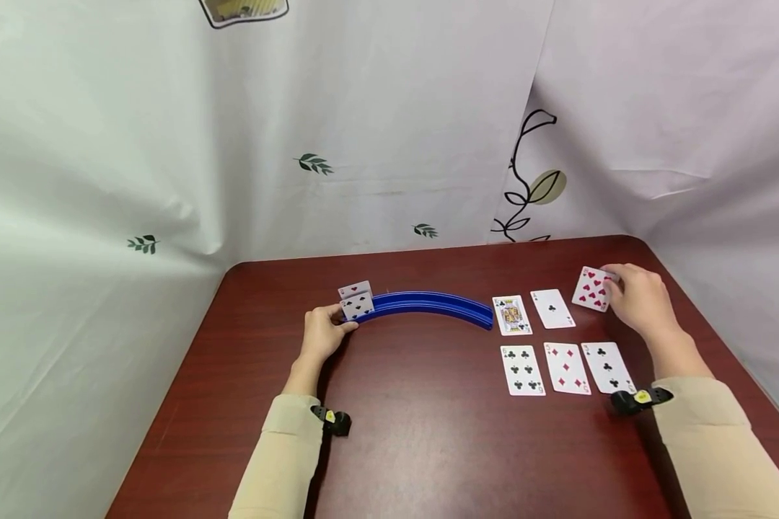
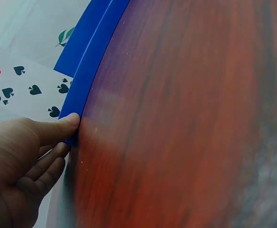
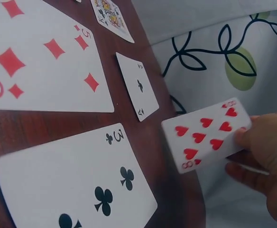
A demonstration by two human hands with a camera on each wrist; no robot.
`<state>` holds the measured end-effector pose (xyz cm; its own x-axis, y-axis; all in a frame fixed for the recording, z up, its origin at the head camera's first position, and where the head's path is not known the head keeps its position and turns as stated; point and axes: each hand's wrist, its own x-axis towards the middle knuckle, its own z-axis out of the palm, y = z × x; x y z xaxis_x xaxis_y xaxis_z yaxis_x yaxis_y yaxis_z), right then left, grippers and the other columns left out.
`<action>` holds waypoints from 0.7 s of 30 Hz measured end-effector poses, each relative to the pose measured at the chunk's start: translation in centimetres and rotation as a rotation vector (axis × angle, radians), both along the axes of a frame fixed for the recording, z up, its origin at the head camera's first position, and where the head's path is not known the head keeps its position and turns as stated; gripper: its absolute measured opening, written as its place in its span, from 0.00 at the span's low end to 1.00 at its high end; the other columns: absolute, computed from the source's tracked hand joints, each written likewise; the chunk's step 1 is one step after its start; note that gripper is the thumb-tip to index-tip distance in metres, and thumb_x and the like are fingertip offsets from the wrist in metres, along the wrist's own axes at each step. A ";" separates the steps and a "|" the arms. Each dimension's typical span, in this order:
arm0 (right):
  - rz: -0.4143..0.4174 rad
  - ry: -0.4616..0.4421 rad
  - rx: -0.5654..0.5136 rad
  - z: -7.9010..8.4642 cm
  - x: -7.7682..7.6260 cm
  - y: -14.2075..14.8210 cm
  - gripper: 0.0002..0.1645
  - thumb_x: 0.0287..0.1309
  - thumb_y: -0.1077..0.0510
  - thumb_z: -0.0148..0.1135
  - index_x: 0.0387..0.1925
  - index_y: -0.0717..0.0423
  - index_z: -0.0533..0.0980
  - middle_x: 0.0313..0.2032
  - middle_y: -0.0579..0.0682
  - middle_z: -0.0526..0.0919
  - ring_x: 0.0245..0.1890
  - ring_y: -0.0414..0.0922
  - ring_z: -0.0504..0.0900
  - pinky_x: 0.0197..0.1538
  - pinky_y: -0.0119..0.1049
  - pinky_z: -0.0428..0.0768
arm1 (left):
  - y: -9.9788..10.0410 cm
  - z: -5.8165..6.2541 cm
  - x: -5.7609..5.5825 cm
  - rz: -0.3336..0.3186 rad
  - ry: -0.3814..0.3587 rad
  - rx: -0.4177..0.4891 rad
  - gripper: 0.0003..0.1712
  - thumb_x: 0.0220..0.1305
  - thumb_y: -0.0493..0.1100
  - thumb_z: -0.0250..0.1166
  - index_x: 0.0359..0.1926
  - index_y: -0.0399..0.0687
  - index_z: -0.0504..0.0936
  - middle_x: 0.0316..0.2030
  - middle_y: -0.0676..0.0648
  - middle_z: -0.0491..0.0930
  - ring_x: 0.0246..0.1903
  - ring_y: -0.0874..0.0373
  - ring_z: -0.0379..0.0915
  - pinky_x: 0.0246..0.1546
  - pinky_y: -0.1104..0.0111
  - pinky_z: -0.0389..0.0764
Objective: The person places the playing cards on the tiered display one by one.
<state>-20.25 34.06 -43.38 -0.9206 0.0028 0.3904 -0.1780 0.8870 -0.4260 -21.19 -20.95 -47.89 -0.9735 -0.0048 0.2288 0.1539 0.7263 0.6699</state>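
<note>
Head view: left hand (image 1: 324, 331) pinches curved blue plastic rack (image 1: 422, 302), right hand (image 1: 639, 297) white eight-of-hearts card (image 1: 589, 290) right of it. Likely pickup; next needs steady rack.

The left hand (image 1: 324, 333) pinches one end of a curved blue rack (image 1: 428, 301); in it the five of spades (image 1: 358, 307) leans before a heart card (image 1: 353, 290). The right hand (image 1: 643, 297) pinches the eight of hearts (image 3: 205, 134), tilted, beside the ace of clubs (image 1: 553, 308). Nearer lies the three of clubs (image 1: 607, 366), face up.
</note>
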 end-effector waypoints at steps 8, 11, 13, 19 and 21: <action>0.021 0.168 -0.068 0.4 -0.2 -1.0 0.13 0.63 0.71 0.62 0.49 0.71 0.79 0.43 0.71 0.83 0.41 0.68 0.80 0.48 0.60 0.71 | 0.0 -0.1 -0.1 0.000 0.000 0.002 0.16 0.54 0.36 0.78 0.45 0.36 0.89 0.35 0.40 0.88 0.36 0.49 0.85 0.40 0.56 0.85; 0.023 0.176 -0.090 0.7 -0.2 -1.4 0.12 0.62 0.71 0.64 0.48 0.71 0.80 0.39 0.70 0.85 0.34 0.63 0.82 0.41 0.39 0.74 | 0.0 -0.1 -0.1 0.001 -0.001 0.003 0.17 0.54 0.36 0.79 0.45 0.36 0.88 0.36 0.39 0.88 0.36 0.49 0.85 0.40 0.56 0.85; 0.034 0.169 -0.095 0.9 -0.2 -1.6 0.12 0.62 0.71 0.65 0.47 0.71 0.81 0.36 0.69 0.85 0.32 0.61 0.84 0.35 0.25 0.69 | 0.0 0.0 -0.1 0.000 -0.002 0.006 0.18 0.54 0.36 0.79 0.46 0.35 0.88 0.36 0.39 0.88 0.36 0.49 0.86 0.40 0.56 0.85; 0.103 0.178 -0.100 1.2 -0.5 -2.2 0.09 0.60 0.69 0.68 0.43 0.70 0.82 0.33 0.67 0.86 0.31 0.62 0.87 0.34 0.09 0.62 | 0.0 0.0 0.0 0.001 -0.007 0.012 0.19 0.54 0.36 0.79 0.48 0.35 0.88 0.37 0.39 0.88 0.37 0.49 0.86 0.42 0.56 0.85; 0.125 0.197 -0.102 1.2 -0.7 -2.4 0.08 0.59 0.69 0.69 0.41 0.68 0.83 0.32 0.65 0.87 0.30 0.51 0.88 0.35 0.09 0.63 | 0.0 0.0 0.0 0.000 -0.005 0.012 0.19 0.54 0.36 0.79 0.47 0.36 0.88 0.37 0.39 0.88 0.37 0.49 0.86 0.41 0.56 0.85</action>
